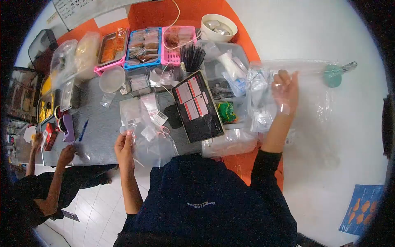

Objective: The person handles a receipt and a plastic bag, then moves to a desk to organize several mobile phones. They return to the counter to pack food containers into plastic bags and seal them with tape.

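Holding a small clear bag [132, 131] just above the grey surface [98, 138], the left hand [123, 148] is closing its fingers on the bag's edge. The right hand [286, 88] is gripping a big clear bag [312, 69], raised at the right and well apart from the left hand. Between them a black tablet [197, 107] is lying with red and white labels, but the writing is too small to read. Behind it, black straws [192, 57] are standing beside a pink basket [177, 39]. At the left, another person's hand [66, 154] is resting near a blue pen [83, 129].
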`<move>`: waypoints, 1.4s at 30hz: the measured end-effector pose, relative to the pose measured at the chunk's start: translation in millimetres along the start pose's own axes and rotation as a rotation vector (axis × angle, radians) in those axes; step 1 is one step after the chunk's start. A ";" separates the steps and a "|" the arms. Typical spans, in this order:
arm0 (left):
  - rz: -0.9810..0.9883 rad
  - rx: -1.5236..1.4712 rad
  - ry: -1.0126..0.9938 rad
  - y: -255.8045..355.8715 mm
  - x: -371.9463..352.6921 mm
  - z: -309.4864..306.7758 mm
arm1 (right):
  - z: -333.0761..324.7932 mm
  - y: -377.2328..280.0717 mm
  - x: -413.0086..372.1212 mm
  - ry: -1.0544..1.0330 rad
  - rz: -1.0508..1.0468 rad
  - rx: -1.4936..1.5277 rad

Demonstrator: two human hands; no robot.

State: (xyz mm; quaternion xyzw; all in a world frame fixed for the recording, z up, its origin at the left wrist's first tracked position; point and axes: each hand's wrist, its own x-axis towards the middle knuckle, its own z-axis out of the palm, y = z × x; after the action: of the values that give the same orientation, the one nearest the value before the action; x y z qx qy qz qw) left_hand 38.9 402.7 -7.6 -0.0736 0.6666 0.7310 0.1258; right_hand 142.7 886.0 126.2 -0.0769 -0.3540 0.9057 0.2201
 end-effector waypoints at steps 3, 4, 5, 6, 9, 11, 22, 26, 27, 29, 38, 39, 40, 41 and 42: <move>0.017 0.019 -0.014 5.1 -2.0 6.0 | 66.0 -16.5 -5.3 0.170 -0.207 -0.181; 0.028 0.039 0.002 5.9 -2.7 7.5 | 81.5 -17.5 -7.7 0.285 -0.367 -0.328; 0.040 0.059 0.018 6.2 -2.8 8.2 | 80.0 -23.2 -8.6 0.284 -0.367 -0.329; 0.041 0.056 0.018 5.9 -2.8 8.0 | 75.7 -33.2 -9.5 0.198 -0.374 -0.515; 0.039 0.043 0.041 5.3 -3.9 5.6 | 97.9 -24.2 -17.2 0.154 -0.413 -0.811; 0.116 0.150 0.073 6.5 -5.3 1.0 | 96.3 -10.5 -15.6 0.290 -0.305 -1.103; 0.287 0.401 0.169 1.2 -6.6 -42.0 | 114.0 132.3 16.1 0.033 0.049 -0.584; -0.035 0.007 0.022 8.0 -22.2 -47.7 | 124.4 206.1 44.2 -0.290 -0.425 -0.782; -0.030 0.010 0.035 6.5 -25.2 -52.0 | 125.5 218.7 56.5 -0.331 -0.731 -1.112; -0.100 -0.081 0.013 -0.6 -30.0 -60.3 | 120.6 245.4 80.9 -0.409 -0.725 -1.121; -0.183 0.069 -0.144 14.0 -40.6 -81.2 | 88.2 287.4 122.7 -0.319 -0.625 -1.608; -0.183 0.063 -0.133 17.4 -41.6 -84.9 | 100.8 273.6 107.7 -0.263 -0.659 -1.721; -0.183 0.064 -0.141 21.0 -41.5 -87.1 | 121.8 261.5 82.7 -0.225 -0.800 -1.586; -0.181 0.067 -0.152 24.3 -39.3 -88.4 | 127.3 260.5 62.9 -0.270 -0.627 -1.520; -0.178 0.065 -0.145 27.3 -35.2 -87.7 | 128.3 261.8 41.6 -0.309 -0.456 -1.448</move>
State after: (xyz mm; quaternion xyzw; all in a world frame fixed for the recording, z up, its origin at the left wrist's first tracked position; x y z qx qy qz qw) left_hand 59.6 310.4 19.4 -0.0756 0.6699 0.6984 0.2404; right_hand -22.4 656.1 44.8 0.0005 -0.8916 0.3815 0.2440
